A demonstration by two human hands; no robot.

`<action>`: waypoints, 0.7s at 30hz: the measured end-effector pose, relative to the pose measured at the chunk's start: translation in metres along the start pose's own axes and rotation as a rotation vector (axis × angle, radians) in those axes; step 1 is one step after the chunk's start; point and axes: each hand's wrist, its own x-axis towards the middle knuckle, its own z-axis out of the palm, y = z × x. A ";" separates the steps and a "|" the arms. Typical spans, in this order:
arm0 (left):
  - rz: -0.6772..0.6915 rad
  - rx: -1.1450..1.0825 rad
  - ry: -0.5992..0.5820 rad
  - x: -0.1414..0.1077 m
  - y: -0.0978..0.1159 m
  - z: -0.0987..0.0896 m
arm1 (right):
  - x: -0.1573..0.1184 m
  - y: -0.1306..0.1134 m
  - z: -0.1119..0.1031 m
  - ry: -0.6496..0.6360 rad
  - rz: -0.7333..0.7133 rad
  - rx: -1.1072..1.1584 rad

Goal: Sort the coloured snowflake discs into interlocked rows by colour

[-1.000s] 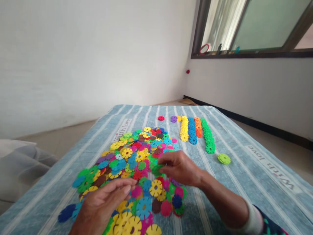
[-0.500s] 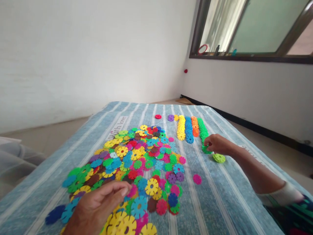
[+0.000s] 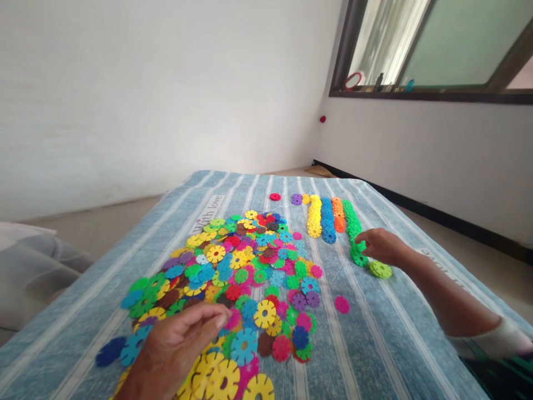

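My right hand (image 3: pixel 383 246) is at the near end of a row of overlapping green snowflake discs (image 3: pixel 352 218). Its bent fingers close on a green snowflake disc (image 3: pixel 359 259) there, though the grip is partly hidden. Just nearer lies a small stack of lime-green discs (image 3: pixel 380 269). My left hand (image 3: pixel 179 345) hovers low over a mixed heap of slotted plastic discs (image 3: pixel 215 254), thumb and fingers pressed together. Whatever may be between them cannot be made out. A pink disc (image 3: pixel 234 318) lies by its fingertips, and yellow discs (image 3: pixel 222 379) lie beside it.
Left of the green row run orange (image 3: pixel 338 211), blue (image 3: pixel 328 222) and yellow (image 3: pixel 315 216) rows. Purple (image 3: pixel 296 199) and red (image 3: pixel 275 196) discs lie farther left. A single pink disc (image 3: pixel 342 304) sits apart on the striped cloth (image 3: pixel 375 344). A window (image 3: pixel 437 50) is at right.
The whole view has shifted slightly, moving things rightward in the picture. My right hand has risen a little from the end of the green row. My left hand keeps its pose.
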 end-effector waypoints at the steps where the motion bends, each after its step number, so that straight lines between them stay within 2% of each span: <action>1: 0.002 0.003 -0.011 0.000 0.002 -0.001 | -0.001 -0.003 0.000 -0.005 0.002 -0.023; 8: -0.011 0.001 -0.014 -0.006 0.026 -0.010 | -0.015 -0.029 0.002 -0.006 -0.149 -0.196; 11: -0.030 -0.040 0.086 -0.005 0.026 -0.017 | -0.016 -0.026 0.009 -0.032 -0.156 -0.221; 13: -0.057 -0.088 0.157 -0.003 0.022 -0.024 | -0.013 -0.019 0.015 -0.005 -0.196 -0.207; 17: -0.115 -0.158 0.307 0.000 0.018 -0.041 | -0.007 -0.005 0.026 -0.039 -0.174 -0.181; 19: -0.129 -0.148 0.364 0.001 0.017 -0.049 | -0.005 -0.004 0.032 0.019 -0.183 -0.144; 21: -0.139 -0.095 0.382 0.002 0.015 -0.055 | -0.006 -0.009 0.039 0.133 -0.220 -0.091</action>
